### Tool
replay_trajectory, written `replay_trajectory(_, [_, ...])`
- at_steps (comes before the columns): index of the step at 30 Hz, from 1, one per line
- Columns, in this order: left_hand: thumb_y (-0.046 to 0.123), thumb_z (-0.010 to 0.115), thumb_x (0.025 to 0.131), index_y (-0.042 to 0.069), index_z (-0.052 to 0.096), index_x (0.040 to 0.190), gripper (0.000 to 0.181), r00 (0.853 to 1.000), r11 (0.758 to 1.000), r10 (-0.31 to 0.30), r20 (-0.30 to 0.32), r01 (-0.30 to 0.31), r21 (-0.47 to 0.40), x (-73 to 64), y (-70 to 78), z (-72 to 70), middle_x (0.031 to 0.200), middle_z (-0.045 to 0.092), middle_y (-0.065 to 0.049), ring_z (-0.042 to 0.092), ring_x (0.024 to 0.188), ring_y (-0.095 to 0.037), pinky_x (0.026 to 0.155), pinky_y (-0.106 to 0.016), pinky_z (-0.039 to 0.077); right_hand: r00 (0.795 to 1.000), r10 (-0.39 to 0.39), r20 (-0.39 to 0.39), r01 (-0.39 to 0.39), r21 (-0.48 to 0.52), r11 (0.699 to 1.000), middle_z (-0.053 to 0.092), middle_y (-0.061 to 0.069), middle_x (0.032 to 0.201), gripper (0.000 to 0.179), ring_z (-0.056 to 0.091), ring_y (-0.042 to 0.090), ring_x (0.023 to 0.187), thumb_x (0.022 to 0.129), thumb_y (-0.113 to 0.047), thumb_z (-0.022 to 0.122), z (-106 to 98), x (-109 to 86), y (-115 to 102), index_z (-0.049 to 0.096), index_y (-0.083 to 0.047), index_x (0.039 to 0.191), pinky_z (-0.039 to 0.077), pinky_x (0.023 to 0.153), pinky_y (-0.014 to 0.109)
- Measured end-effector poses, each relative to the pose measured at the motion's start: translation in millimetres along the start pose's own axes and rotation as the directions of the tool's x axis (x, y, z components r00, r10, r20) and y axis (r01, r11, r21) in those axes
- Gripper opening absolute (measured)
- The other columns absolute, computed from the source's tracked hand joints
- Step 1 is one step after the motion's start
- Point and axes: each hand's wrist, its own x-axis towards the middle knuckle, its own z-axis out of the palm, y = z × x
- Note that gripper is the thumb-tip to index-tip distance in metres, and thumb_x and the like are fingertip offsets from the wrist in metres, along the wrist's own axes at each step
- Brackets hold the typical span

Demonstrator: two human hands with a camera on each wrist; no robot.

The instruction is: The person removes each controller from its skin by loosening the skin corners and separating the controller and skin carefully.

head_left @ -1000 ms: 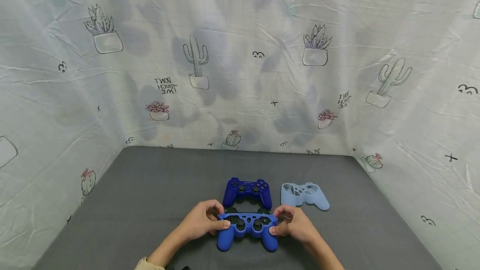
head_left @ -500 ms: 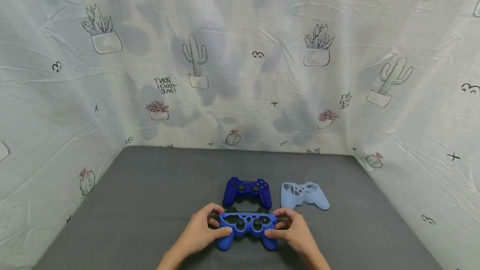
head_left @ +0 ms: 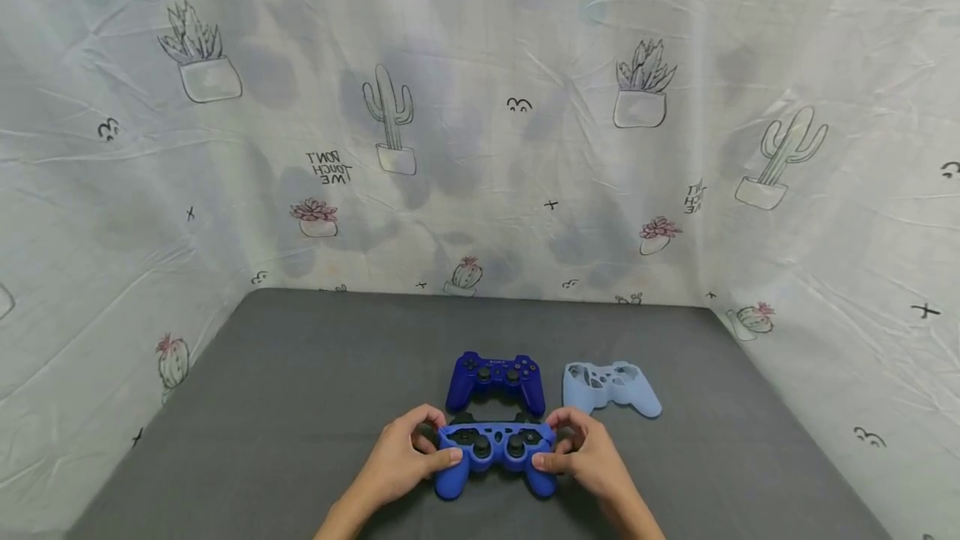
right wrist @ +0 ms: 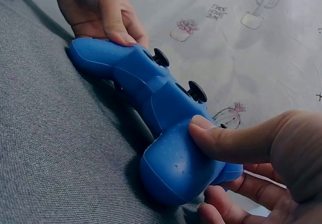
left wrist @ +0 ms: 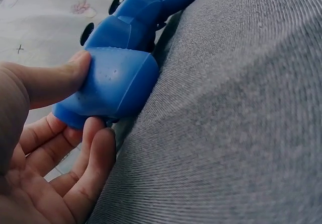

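A black game controller in a bright blue silicone cover (head_left: 496, 448) is held at the front of the table, its two thumbsticks poking up through the cover. My left hand (head_left: 408, 455) grips its left side, the thumb (left wrist: 75, 73) on top of the handle and the fingers curled beneath and behind. On the other side my right hand (head_left: 588, 455) holds it the same way, with the thumb (right wrist: 211, 136) pressed on the cover's face. Just behind it lies a dark blue controller (head_left: 497, 382). A pale blue silicone cover (head_left: 611, 390) lies to the right of that controller.
Grey cloth (head_left: 300, 373) covers the table. A pale curtain (head_left: 480, 140) printed with potted cacti hangs at the back and along both sides.
Both thumbs have shifted slightly inward on the covered controller's face since a second ago. The controller stays in nearly the same place; the other things have not moved.
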Motion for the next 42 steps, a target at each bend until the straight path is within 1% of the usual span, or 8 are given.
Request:
replay_trajectory(4, [0.031, 0.084, 0.079, 0.010, 0.060, 0.102, 0.040, 1.000, 1.000, -0.005, -0.004, 0.005, 0.006, -0.8, 1.4, -0.5, 0.065, 0.063, -0.003, 0.060, 0.055, -0.019, 0.049, -0.031, 0.048, 1.000, 0.009, -0.009, -0.009, -0.006, 1.000, 0.060, 0.008, 0.094, 0.049, 0.050, 0.015, 0.059, 0.069, -0.006, 0.090, 0.3, -0.7, -2.8, 0.059, -0.001, 0.107, 0.041, 0.052, 0.026])
replay_trajectory(9, [0.032, 0.084, 0.080, 0.010, 0.060, 0.104, 0.041, 1.000, 1.000, -0.011, -0.003, 0.011, 0.000, -2.5, 1.7, 0.9, 0.063, 0.061, -0.003, 0.057, 0.053, -0.018, 0.047, -0.030, 0.046, 1.000, 0.007, -0.020, -0.008, -0.011, 1.000, 0.061, 0.008, 0.094, 0.049, 0.050, 0.015, 0.059, 0.068, -0.005, 0.090, 0.6, -0.7, -1.3, 0.060, 0.000, 0.107, 0.040, 0.051, 0.026])
replay_trajectory(15, [0.032, 0.083, 0.081, 0.011, 0.058, 0.106, 0.041, 1.000, 1.000, 0.007, -0.018, -0.007, 0.007, -4.9, 0.5, 3.5, 0.060, 0.058, -0.002, 0.053, 0.050, -0.013, 0.045, -0.026, 0.042, 1.000, 0.003, -0.023, -0.003, -0.016, 1.000, 0.061, 0.008, 0.094, 0.049, 0.049, 0.015, 0.056, 0.069, -0.005, 0.089, 0.9, -2.0, -0.6, 0.059, 0.000, 0.107, 0.039, 0.049, 0.026])
replay_trajectory(24, [0.031, 0.083, 0.081, 0.011, 0.059, 0.105, 0.040, 1.000, 1.000, -0.003, -0.024, 0.003, -0.002, -4.9, 2.2, 3.2, 0.057, 0.055, -0.001, 0.049, 0.048, -0.012, 0.043, -0.027, 0.041, 1.000, 0.000, -0.016, -0.001, -0.021, 1.000, 0.061, 0.010, 0.096, 0.049, 0.042, 0.013, 0.052, 0.067, -0.008, 0.091, -0.6, 0.9, 0.6, 0.060, -0.001, 0.103, 0.038, 0.049, 0.024])
replay_trajectory(32, [0.036, 0.083, 0.080, 0.013, 0.059, 0.097, 0.037, 0.999, 0.999, -0.001, -0.049, 0.004, 0.054, -4.5, 1.4, 4.6, 0.056, 0.044, 0.003, 0.038, 0.044, -0.006, 0.042, -0.022, 0.034, 0.999, -0.003, -0.032, 0.002, -0.031, 1.000, 0.061, 0.009, 0.094, 0.048, 0.038, 0.010, 0.050, 0.065, -0.008, 0.092, -1.1, 1.8, 0.6, 0.060, -0.001, 0.100, 0.037, 0.048, 0.023])
replay_trajectory(36, [0.035, 0.083, 0.080, 0.012, 0.057, 0.105, 0.043, 0.998, 0.998, 0.016, -0.067, -0.012, 0.061, -3.0, 2.5, 4.5, 0.081, 0.060, -0.001, 0.035, 0.043, -0.005, 0.041, -0.022, 0.033, 0.999, -0.008, -0.039, 0.007, -0.020, 1.000, 0.061, 0.009, 0.091, 0.047, 0.037, 0.009, 0.050, 0.066, -0.007, 0.091, -0.9, 1.8, -2.0, 0.059, 0.000, 0.099, 0.037, 0.048, 0.023])
replay_trajectory(39, [0.034, 0.083, 0.081, 0.011, 0.057, 0.109, 0.045, 0.998, 0.998, 0.021, -0.063, -0.018, 0.053, -3.1, 2.8, 4.3, 0.105, 0.061, -0.006, 0.036, 0.043, -0.006, 0.040, -0.023, 0.035, 1.000, -0.009, -0.028, 0.009, -0.014, 1.000, 0.060, 0.009, 0.090, 0.046, 0.038, 0.009, 0.049, 0.067, -0.007, 0.091, -0.8, 1.4, -2.4, 0.059, 0.001, 0.100, 0.038, 0.049, 0.023])
replay_trajectory(42, [0.033, 0.083, 0.081, 0.012, 0.059, 0.106, 0.041, 0.999, 1.000, 0.008, -0.048, -0.007, 0.028, -4.3, 1.7, 4.4, 0.105, 0.061, -0.009, 0.037, 0.042, -0.007, 0.039, -0.024, 0.036, 1.000, 0.001, -0.023, -0.001, -0.011, 1.000, 0.059, 0.009, 0.089, 0.047, 0.038, 0.009, 0.049, 0.067, -0.008, 0.091, -0.9, 0.6, -0.5, 0.059, 0.001, 0.099, 0.038, 0.049, 0.024])
